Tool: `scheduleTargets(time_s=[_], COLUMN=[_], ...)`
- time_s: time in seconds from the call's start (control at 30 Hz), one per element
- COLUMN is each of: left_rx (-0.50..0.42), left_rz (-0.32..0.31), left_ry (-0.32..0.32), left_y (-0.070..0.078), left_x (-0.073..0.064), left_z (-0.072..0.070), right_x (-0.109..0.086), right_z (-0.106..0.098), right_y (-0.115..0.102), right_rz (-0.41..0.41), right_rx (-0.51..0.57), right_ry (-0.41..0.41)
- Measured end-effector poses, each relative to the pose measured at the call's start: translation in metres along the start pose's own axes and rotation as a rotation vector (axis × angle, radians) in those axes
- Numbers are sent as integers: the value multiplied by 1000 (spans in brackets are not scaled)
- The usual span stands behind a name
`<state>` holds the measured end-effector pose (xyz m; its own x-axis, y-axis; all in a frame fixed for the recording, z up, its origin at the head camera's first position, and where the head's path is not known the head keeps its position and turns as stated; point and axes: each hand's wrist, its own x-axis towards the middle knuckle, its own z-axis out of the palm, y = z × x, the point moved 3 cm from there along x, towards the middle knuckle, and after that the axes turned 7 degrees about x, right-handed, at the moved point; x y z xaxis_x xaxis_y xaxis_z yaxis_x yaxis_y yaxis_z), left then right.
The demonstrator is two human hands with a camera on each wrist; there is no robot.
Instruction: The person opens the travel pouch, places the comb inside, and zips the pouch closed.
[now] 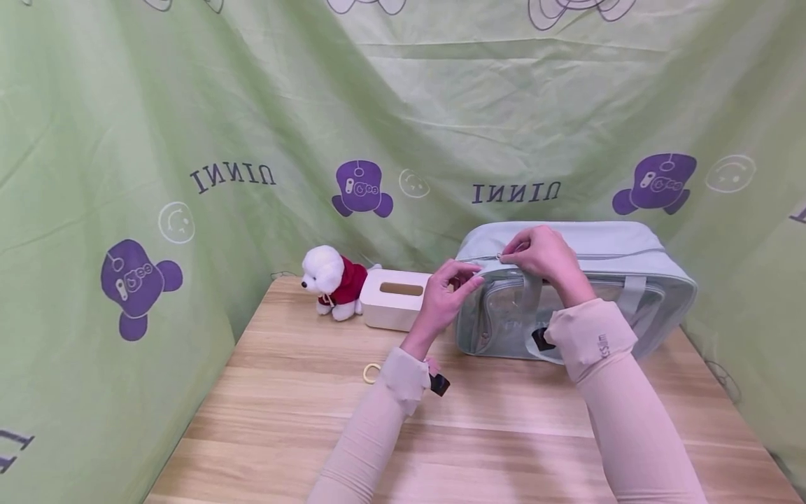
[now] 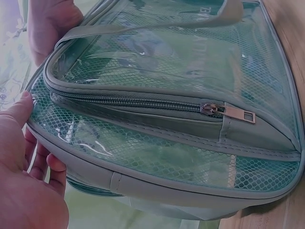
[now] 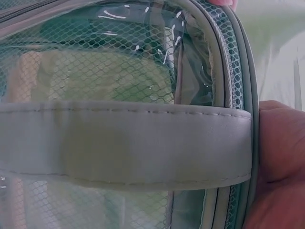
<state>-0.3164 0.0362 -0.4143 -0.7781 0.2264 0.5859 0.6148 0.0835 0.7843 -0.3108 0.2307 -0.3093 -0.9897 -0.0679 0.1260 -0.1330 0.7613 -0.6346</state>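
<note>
A pale green travel bag (image 1: 620,238) with clear, mesh-backed panels stands at the table's right rear. My left hand (image 1: 443,294) pinches the bag's upper left edge; in the left wrist view its thumb (image 2: 21,109) lies on the mesh side and the fingers curl behind the piping. Just right of it, my right hand (image 1: 544,255) pinches the zipper pull (image 1: 499,257) on the top seam. The front pocket's zipper (image 2: 143,102) ends at a metal pull (image 2: 238,113). A flat handle strap (image 3: 119,143) crosses the front in the right wrist view.
Left of the bag stands a white tissue box (image 1: 390,308), partly behind the left hand. Beside it sits a white plush dog (image 1: 324,269) in a red hoodie. A yellow ring (image 1: 371,373) lies near the left sleeve. Green curtain (image 1: 378,105) surrounds the wooden table (image 1: 283,420).
</note>
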Motion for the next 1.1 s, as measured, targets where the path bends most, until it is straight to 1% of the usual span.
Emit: scheduleTargets(time_s=[0.17, 0.33, 0.43, 0.7, 0.8, 0.93, 1.1], left_rx=[13, 9, 8, 38, 42, 39, 33], left_rz=[15, 22, 29, 36, 38, 42, 41], left_ry=[4, 21, 21, 21, 25, 29, 21], left_y=[0, -1, -1, -1, -1, -1, -1], left_x=[0, -1, -1, -2, -3, -3, -3], left_z=[1, 1, 1, 2, 2, 2, 3], right_x=[-1, -2, -2, -1, -2, -3, -5], right_z=[-2, 0, 1, 1, 1, 0, -2], right_y=[-1, 1, 1, 0, -1, -2, -1], right_rz=[0, -16, -22, 8, 20, 22, -6], right_rx=[8, -2, -18, -70, -64, -48, -20], right_ry=[9, 35, 42, -12, -17, -4, 22])
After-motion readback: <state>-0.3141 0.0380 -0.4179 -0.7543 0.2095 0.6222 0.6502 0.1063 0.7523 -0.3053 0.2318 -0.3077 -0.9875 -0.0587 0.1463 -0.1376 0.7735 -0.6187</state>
